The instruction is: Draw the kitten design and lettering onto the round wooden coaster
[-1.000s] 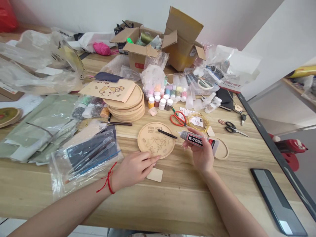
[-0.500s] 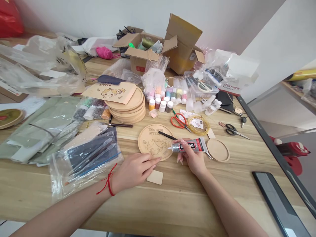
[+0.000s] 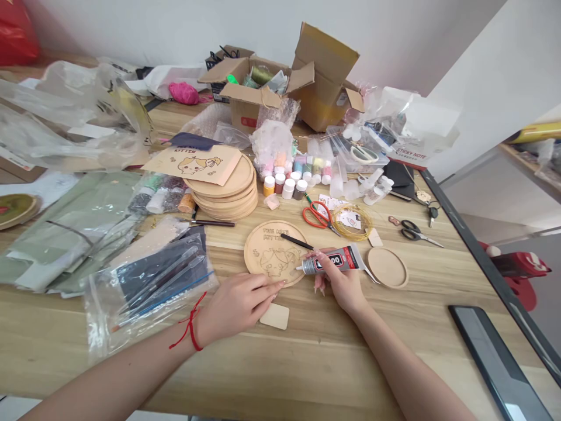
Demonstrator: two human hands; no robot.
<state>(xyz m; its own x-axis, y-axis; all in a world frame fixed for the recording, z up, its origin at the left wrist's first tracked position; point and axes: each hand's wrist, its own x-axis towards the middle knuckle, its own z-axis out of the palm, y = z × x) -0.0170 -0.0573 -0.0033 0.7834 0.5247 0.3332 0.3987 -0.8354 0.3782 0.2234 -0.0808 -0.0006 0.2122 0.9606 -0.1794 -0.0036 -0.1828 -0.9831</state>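
A round wooden plate with a line-drawn kitten and lettering lies flat on the table. My left hand rests at its near rim, fingers stretched out together over the edge; the thumb is hidden. Closed around a grey, red and black glue tube, my right hand keeps it nearly level. The tube's white nozzle points left over the right part of the plate; whether it touches cannot be seen. A black pen-like stick lies across the plate's upper right rim. Below the plate is a small pale rectangular piece.
Behind stand stacked wooden plates, paint jars and an open cardboard box. Red-handled scissors, coiled gold wire and a small round wooden tray sit right. A plastic bag with brushes lies left.
The glue tube has tilted a little, its nozzle shifting slightly left and down over the plate. My left hand stays at the plate's rim.
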